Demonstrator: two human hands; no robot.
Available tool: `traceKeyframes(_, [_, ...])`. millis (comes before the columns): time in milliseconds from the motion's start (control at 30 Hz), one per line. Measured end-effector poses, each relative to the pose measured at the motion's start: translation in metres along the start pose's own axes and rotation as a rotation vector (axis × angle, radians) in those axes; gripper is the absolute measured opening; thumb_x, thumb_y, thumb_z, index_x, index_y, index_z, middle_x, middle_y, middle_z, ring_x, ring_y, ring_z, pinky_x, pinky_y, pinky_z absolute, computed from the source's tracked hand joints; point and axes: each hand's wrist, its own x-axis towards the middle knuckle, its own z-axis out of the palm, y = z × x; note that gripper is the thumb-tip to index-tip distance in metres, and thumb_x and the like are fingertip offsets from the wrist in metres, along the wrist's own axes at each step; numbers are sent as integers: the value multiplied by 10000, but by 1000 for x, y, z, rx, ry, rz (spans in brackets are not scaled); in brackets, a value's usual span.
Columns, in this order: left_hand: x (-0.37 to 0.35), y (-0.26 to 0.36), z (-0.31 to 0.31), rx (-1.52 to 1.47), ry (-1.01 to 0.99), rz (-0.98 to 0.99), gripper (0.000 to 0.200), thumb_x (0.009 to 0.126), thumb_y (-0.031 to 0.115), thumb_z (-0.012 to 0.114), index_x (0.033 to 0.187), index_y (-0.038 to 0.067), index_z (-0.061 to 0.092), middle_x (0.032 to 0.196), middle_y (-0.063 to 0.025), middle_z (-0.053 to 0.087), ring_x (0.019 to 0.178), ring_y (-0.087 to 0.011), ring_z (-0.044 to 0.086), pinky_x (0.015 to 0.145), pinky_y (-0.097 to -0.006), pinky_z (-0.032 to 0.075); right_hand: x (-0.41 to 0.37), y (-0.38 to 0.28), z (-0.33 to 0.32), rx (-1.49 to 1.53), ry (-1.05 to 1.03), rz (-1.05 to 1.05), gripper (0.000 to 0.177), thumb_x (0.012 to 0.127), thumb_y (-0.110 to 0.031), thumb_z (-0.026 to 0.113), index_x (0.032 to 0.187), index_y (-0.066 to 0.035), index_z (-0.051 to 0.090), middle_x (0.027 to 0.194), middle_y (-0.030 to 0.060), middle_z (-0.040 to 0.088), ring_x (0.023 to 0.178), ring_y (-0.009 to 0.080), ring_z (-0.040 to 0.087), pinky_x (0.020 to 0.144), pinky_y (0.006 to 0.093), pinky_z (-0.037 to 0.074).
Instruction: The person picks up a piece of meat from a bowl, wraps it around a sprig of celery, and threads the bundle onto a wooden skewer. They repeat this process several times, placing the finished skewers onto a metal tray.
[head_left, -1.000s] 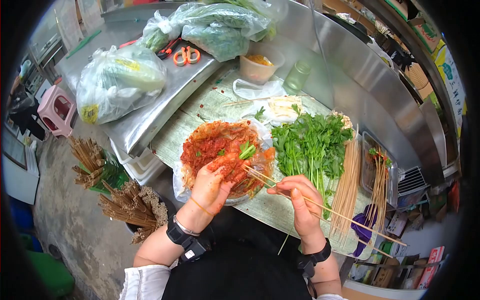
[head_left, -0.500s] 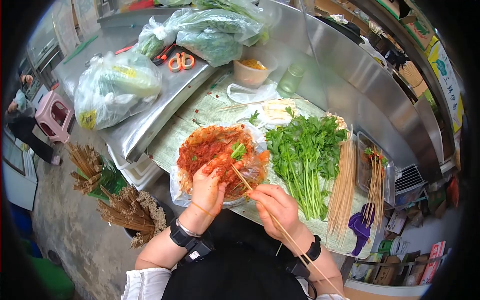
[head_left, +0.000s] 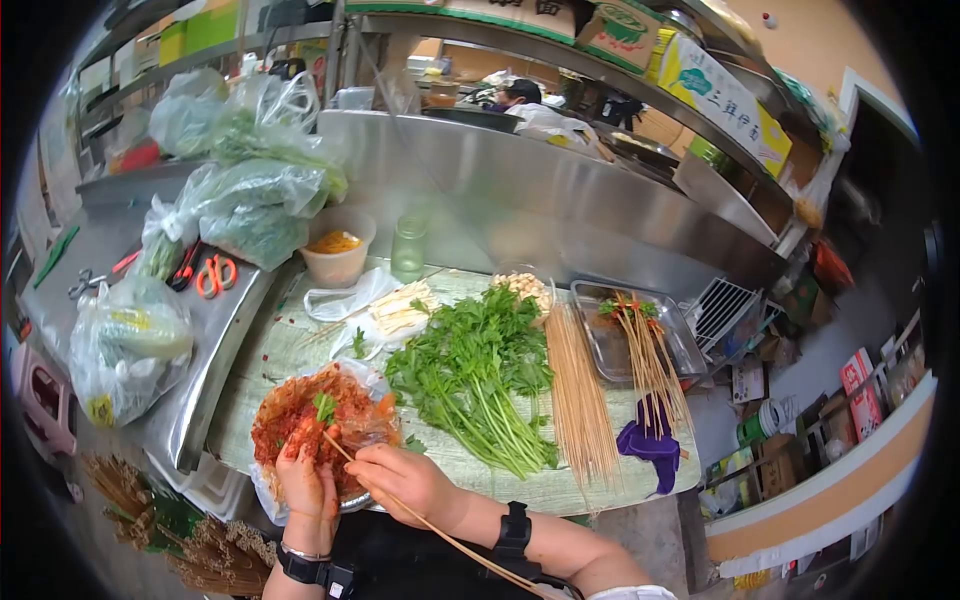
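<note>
A bowl of red, sauce-coated food (head_left: 275,415) stands at the lower left of the table, lined with clear plastic. Over it is my left hand (head_left: 308,482), its reddened fingertips closed around something I cannot make out beside a small green leaf piece (head_left: 325,407). My right hand (head_left: 405,482) pinches a long wooden skewer (head_left: 450,541), whose upper end reaches to the left fingers. To the right of the bowl lies a pile of leafy green stalks (head_left: 480,375), and beside it are many bare skewers (head_left: 582,400).
Filled skewers (head_left: 640,345) rest in a metal tray (head_left: 590,305) at the right, above a purple cloth (head_left: 650,455). Orange-handled scissors (head_left: 215,277) and bagged vegetables (head_left: 130,345) lie on the left counter. A tub (head_left: 337,265) and green jar (head_left: 408,250) stand behind. Beyond the partition is a person (head_left: 520,95).
The view has turned up and to the right, so the bowl and both hands appear lower and farther left. The right hand still holds the skewer by the left fingers.
</note>
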Motion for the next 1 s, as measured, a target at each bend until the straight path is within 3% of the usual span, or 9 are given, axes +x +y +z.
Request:
traceKeyframes(100, [2, 0, -5, 49, -74, 82, 277, 859, 8, 489, 1129, -51, 496, 1082, -133, 578, 944, -263, 601, 846, -339, 491, -4, 0, 1, 28, -9, 51, 307, 753, -6, 608, 1055, 4, 555, 947, 132, 546, 810, 278, 584, 674, 325, 495])
traceKeyframes(200, [1, 0, 4, 84, -56, 133, 286, 858, -6, 462, 1139, -50, 490, 1084, -135, 579, 943, -255, 601, 847, -334, 487, -4, -8, -1, -4, -31, 168, 553, 773, -84, 633, 1274, -50, 402, 968, 135, 532, 842, 297, 562, 715, 344, 474])
traceKeyframes(333, [2, -3, -3, 138, -25, 109, 248, 858, -10, 462, 1098, -44, 512, 1052, -132, 591, 913, -240, 606, 820, -333, 498, -10, -2, 6, -25, -18, 114, 594, 794, -132, 617, 1316, -60, 344, 873, 123, 505, 777, 296, 543, 663, 353, 462])
traceKeyframes(500, [-1, -8, -4, 112, -95, 77, 206, 856, -6, 477, 1051, -34, 535, 992, -128, 605, 881, -227, 613, 772, -314, 516, -5, 1, 12, -93, 62, 121, 601, 791, -149, 621, 1321, -74, 346, 862, 105, 501, 780, 280, 543, 643, 341, 460])
traceKeyframes(567, [0, -4, -4, 150, -111, 83, 221, 846, 43, 525, 1061, -10, 533, 959, -87, 612, 868, -198, 610, 753, -303, 516, -4, -3, 0, -130, -108, 102, 558, 800, -157, 604, 1307, -96, 378, 864, 90, 504, 793, 267, 541, 643, 326, 454])
traceKeyframes(600, [0, 0, -1, 151, -109, 76, 233, 848, 35, 516, 1075, -13, 524, 970, -90, 609, 873, -201, 610, 755, -306, 517, -4, -4, -7, -142, -225, 93, 415, 814, -132, 570, 1219, -103, 483, 876, 74, 520, 808, 256, 541, 674, 336, 446])
traceKeyframes(733, [-3, -2, -3, 129, -110, 96, 260, 861, 42, 511, 1114, -19, 498, 1023, -104, 591, 883, -220, 607, 782, -325, 514, -9, 1, -25, -43, -266, -56, 246, 810, -61, 542, 1052, -43, 582, 946, 82, 560, 842, 256, 550, 747, 378, 438])
traceKeyframes(867, [-3, -5, -1, 120, -105, 98, 209, 863, 20, 496, 1064, -32, 513, 993, -114, 593, 832, -247, 620, 755, -342, 526, -18, -2, -26, -35, -204, 12, 279, 785, -28, 550, 1059, 20, 561, 1006, 137, 573, 929, 265, 563, 815, 361, 442])
traceKeyframes(1000, [-1, -5, -3, 124, -85, 116, 192, 861, 13, 501, 1043, -40, 531, 966, -111, 606, 817, -245, 623, 748, -336, 526, -26, 3, -13, 1, -109, 10, 322, 802, -33, 543, 1120, 9, 516, 1025, 145, 570, 944, 290, 556, 830, 383, 438])
